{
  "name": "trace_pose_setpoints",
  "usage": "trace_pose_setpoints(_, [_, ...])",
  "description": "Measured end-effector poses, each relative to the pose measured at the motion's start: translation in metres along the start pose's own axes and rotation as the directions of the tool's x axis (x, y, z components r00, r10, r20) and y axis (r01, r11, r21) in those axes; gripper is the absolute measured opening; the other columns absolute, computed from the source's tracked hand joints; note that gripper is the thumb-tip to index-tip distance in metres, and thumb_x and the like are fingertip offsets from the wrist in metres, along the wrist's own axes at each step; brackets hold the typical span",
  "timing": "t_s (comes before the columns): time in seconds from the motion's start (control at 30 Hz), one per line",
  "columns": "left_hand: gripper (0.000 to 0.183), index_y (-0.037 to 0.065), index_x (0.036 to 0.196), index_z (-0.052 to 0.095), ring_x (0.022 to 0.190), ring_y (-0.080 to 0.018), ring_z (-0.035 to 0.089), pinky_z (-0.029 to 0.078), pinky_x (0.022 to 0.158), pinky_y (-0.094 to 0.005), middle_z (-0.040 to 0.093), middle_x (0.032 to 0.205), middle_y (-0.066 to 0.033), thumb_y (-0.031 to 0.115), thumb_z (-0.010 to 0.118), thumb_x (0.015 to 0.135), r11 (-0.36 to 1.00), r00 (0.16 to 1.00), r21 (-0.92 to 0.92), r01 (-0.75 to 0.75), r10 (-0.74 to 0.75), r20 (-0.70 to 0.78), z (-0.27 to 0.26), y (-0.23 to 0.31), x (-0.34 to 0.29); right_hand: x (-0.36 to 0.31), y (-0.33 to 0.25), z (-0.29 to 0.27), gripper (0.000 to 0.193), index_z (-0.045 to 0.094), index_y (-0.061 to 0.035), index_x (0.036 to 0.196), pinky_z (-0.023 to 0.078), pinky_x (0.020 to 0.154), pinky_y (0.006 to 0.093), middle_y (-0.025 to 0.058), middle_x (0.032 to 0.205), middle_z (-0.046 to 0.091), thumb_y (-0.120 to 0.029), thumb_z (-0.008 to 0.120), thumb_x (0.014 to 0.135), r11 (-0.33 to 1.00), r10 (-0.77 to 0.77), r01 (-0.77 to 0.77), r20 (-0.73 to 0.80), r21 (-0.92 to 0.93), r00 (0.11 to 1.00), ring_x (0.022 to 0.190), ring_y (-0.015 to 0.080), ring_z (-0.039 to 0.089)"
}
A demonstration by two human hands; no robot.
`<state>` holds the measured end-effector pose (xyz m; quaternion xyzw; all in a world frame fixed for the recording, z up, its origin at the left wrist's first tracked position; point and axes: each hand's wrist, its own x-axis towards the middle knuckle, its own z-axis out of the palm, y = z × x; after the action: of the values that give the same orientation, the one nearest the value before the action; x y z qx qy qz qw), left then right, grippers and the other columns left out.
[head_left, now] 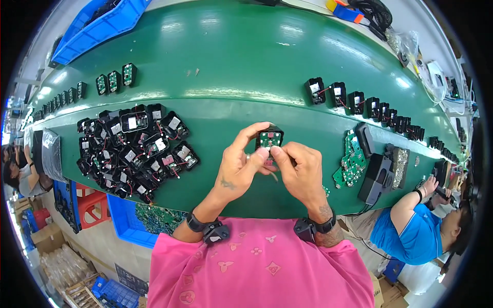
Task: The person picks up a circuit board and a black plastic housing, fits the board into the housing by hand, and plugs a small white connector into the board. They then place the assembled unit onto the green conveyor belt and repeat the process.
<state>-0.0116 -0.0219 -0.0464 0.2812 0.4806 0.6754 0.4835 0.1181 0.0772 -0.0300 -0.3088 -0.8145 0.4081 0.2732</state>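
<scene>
Over the near part of the green bench, my left hand (241, 161) wraps round a small black plastic housing (278, 130), held tilted up. A green circuit board (270, 139) sits in its mouth. My right hand (300, 169) is closed, its thumb and forefinger pressing the board's lower edge beside my left thumb. What lies under the thumbs is hidden. To the left is a heap of black housings (133, 149) with red wires and silvery parts inside. Loose green circuit boards (351, 161) lie to the right of my right hand.
Rows of housings stand along the bench at left (114, 80) and right (337, 95). A black boxy device (376, 179) sits at the right near edge. A blue bin (123, 220) of boards stands below the bench. Another person (411, 226) works at right.
</scene>
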Motion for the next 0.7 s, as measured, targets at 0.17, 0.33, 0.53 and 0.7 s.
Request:
trace_pose_setpoints(0.17, [0.033,0.002,0.135,0.045,0.056,-0.0184,0.067,0.053,0.044,-0.025,0.063,0.114,-0.0163,0.016,0.046,0.104,0.995,0.987,0.049,0.09,-0.082,-0.138,0.006,-0.007,0.0,-0.007,0.004,0.004,0.016,0.064,0.0003,0.104,0.04,0.051,0.0315,0.005,0.066,0.054,-0.011,0.066,0.093,0.997,0.04,-0.041,-0.006,-0.07,0.999,0.054,0.0129,0.05])
trace_pose_setpoints(0.33, [0.031,0.001,0.133,0.046,0.05,-0.0155,0.064,0.049,0.04,-0.0254,0.067,0.098,-0.0133,0.015,0.044,0.105,0.986,0.98,0.133,0.103,-0.077,-0.186,0.014,-0.007,0.001,-0.002,0.008,0.013,0.039,0.05,-0.0027,0.136,0.05,0.064,0.0327,0.0097,0.085,0.061,-0.009,0.057,0.097,0.991,0.059,-0.068,0.074,0.117,0.995,0.067,0.0164,0.058])
trace_pose_setpoints(0.53, [0.029,0.001,0.131,0.047,0.049,-0.0158,0.063,0.049,0.04,-0.0263,0.067,0.094,-0.0141,0.012,0.043,0.104,0.967,0.97,0.239,0.086,-0.027,-0.242,0.013,-0.01,0.005,-0.002,0.005,0.019,0.039,0.045,-0.0036,0.141,0.053,0.074,0.0361,0.0158,0.1,0.065,-0.013,0.048,0.104,0.983,0.093,-0.111,0.127,0.144,0.987,0.082,0.0249,0.066])
trace_pose_setpoints(0.7, [0.028,-0.001,0.129,0.047,0.049,-0.0148,0.062,0.048,0.04,-0.0271,0.067,0.097,-0.0146,0.012,0.044,0.104,0.971,0.973,0.208,0.114,-0.067,-0.221,0.011,-0.009,0.008,-0.003,0.018,0.03,0.038,0.044,-0.004,0.141,0.054,0.076,0.0369,0.0171,0.103,0.066,-0.015,0.046,0.105,0.979,0.056,-0.067,0.062,0.192,0.997,0.087,0.0272,0.067])
